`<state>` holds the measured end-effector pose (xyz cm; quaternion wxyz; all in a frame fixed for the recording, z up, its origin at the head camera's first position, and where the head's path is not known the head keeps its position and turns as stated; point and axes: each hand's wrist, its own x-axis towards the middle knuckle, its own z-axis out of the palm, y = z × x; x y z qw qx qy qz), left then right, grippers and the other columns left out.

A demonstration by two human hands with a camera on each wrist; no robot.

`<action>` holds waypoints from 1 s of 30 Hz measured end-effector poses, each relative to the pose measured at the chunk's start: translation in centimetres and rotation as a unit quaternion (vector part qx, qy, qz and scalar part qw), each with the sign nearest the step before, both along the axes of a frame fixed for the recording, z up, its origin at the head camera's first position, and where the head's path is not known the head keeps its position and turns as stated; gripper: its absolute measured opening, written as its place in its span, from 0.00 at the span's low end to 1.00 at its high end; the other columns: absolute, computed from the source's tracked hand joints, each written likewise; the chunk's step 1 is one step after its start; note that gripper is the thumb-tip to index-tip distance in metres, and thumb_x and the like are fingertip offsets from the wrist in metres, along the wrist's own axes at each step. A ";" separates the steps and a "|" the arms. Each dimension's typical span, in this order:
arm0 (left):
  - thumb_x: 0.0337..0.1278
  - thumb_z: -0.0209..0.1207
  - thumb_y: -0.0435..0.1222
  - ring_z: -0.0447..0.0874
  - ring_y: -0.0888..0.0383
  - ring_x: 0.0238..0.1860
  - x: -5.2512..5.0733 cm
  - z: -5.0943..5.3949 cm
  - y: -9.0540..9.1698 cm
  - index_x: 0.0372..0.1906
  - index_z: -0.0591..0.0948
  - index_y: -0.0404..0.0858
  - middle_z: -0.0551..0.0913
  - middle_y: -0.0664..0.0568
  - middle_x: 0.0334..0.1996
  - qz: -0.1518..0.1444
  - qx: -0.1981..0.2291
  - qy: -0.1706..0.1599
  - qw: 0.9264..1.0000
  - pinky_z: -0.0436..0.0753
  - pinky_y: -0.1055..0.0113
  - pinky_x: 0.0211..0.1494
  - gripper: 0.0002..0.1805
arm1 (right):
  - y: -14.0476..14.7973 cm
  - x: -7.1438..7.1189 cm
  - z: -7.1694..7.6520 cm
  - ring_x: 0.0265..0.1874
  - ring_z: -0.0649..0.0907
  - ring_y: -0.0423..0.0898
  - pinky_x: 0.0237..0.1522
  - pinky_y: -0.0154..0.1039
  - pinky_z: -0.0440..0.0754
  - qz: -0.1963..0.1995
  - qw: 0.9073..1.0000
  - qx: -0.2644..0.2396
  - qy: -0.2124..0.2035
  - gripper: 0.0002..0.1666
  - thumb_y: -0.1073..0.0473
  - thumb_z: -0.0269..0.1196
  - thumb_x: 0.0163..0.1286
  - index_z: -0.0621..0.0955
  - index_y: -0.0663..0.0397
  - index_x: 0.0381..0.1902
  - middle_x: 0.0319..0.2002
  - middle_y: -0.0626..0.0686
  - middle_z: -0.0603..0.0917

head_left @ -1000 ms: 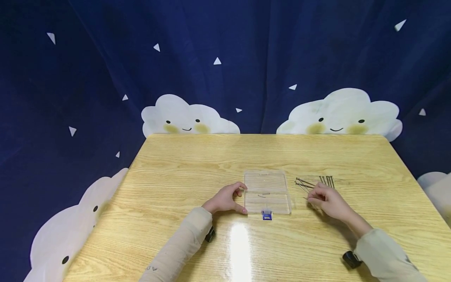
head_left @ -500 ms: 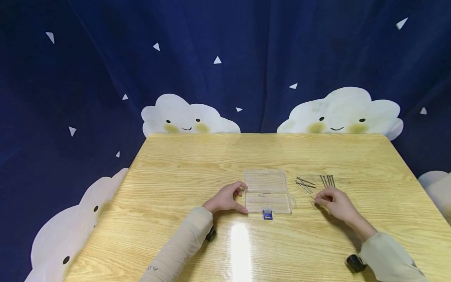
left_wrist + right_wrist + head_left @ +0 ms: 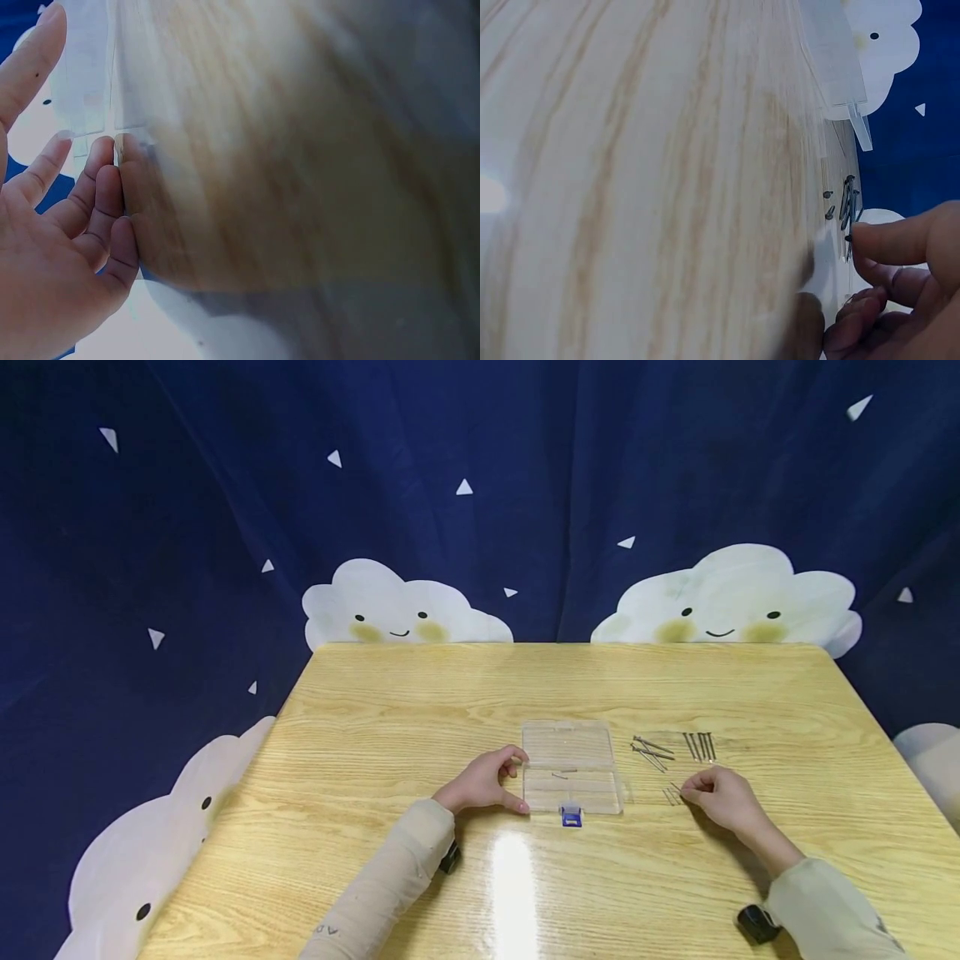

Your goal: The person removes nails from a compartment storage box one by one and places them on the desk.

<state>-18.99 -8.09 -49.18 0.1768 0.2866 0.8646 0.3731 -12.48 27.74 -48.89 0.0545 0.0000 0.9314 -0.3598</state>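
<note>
My left hand [image 3: 483, 779] rests at the left side of a clear plastic box [image 3: 566, 745], thumb by the near corner and index finger by the hinge. The box lies with its lid laid back and a blue latch [image 3: 572, 817] at the front. In the left wrist view, my left fingers [image 3: 105, 191] touch its edge. My right hand [image 3: 720, 793] pinches a small nail [image 3: 848, 238] between thumb and index finger, low over the table. Just left of those fingertips lie small nails [image 3: 670, 796]. Two thin dark pieces [image 3: 564, 773] show inside the box.
Behind the right hand, several longer nails [image 3: 700, 747] lie side by side in a row. To their left is a loose, crossed group of nails [image 3: 651, 752]. The wooden table [image 3: 405, 693] ends at a dark blue curtain [image 3: 420, 460].
My right hand has drawn back from the crossed nails, rightward and slightly toward me, uncovering the row and the small nails. The left hand and box stay in place.
</note>
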 end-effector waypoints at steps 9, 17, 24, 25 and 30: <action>0.32 0.74 0.41 0.65 0.56 0.30 0.0 0.0 -0.2 0.50 0.71 0.39 0.72 0.50 0.31 -0.007 0.006 0.010 1.000 0.66 0.70 0.35 0.34 | -0.1 -0.1 -0.4 0.27 0.76 0.47 0.29 0.43 0.72 0.001 1.000 0.027 0.005 0.07 0.64 0.60 0.59 0.81 0.65 0.28 0.26 0.53 0.80; 0.31 0.74 0.40 0.66 0.54 0.31 -0.1 0.1 0.1 0.51 0.71 0.40 0.73 0.48 0.32 0.004 -0.014 -0.003 1.000 0.64 0.72 0.34 0.35 | -0.1 0.0 0.0 0.27 0.77 0.49 0.30 0.45 0.73 0.005 0.999 0.039 0.013 0.06 0.64 0.60 0.57 0.82 0.63 0.27 0.26 0.53 0.81; 0.31 0.74 0.39 0.65 0.54 0.30 0.0 0.2 0.1 0.50 0.71 0.38 0.72 0.48 0.31 0.004 -0.004 -0.006 1.000 0.64 0.71 0.34 0.35 | 0.3 -0.2 0.2 0.26 0.73 0.45 0.28 0.39 0.69 -0.012 1.000 -0.009 0.004 0.09 0.61 0.62 0.59 0.81 0.65 0.31 0.30 0.55 0.78; 0.31 0.74 0.39 0.65 0.54 0.30 0.0 0.2 0.1 0.50 0.71 0.38 0.72 0.48 0.31 0.003 -0.004 -0.006 1.000 0.64 0.70 0.34 0.35 | 0.3 -0.2 0.1 0.25 0.72 0.44 0.27 0.38 0.68 -0.014 1.000 -0.019 0.003 0.10 0.61 0.62 0.60 0.81 0.65 0.32 0.30 0.55 0.77; 0.32 0.74 0.39 0.64 0.56 0.29 -0.1 0.0 0.1 0.50 0.70 0.38 0.72 0.48 0.31 -0.003 -0.006 -0.004 1.000 0.63 0.70 0.33 0.34 | 0.0 -0.2 -0.1 0.19 0.72 0.41 0.23 0.35 0.70 -0.008 0.997 -0.072 0.013 0.10 0.61 0.61 0.62 0.80 0.66 0.35 0.31 0.55 0.74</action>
